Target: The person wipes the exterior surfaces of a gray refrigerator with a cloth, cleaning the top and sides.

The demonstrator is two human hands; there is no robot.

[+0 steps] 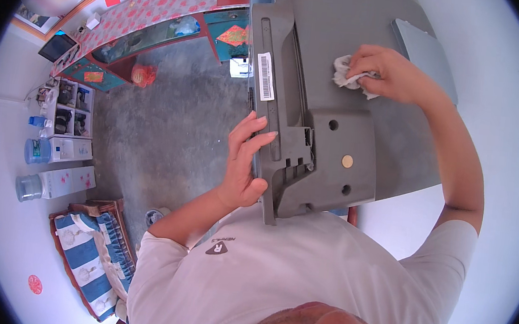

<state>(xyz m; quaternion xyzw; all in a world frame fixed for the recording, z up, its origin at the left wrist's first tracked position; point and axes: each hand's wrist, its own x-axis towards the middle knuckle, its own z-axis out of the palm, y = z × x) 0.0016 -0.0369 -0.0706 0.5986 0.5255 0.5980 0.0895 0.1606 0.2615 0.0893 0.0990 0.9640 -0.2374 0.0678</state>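
My right hand [383,75] pinches a crumpled white cloth or tissue [348,77] against the flat grey top [331,25] of a large appliance, apparently a refrigerator. Along its front edge runs a dark grey plastic trim [274,131] with a long groove. My left hand [246,165] rests on this trim, fingertips over its upper face and fingers slightly apart, holding no loose thing. A white barcode label [265,77] is stuck to the trim beyond those fingers. Nearer my chest, a raised grey cover [340,136] has dark round holes and a tan round spot [347,161].
A grey flat panel [424,53] is at the appliance top's far right, beside the white wall [502,81]. Left, across the concrete floor [166,117], stand a long cabinet [161,10], a shelf unit [72,104], water dispensers [68,180] and a striped sofa [84,258]. A red bag [143,75] lies by the cabinet.
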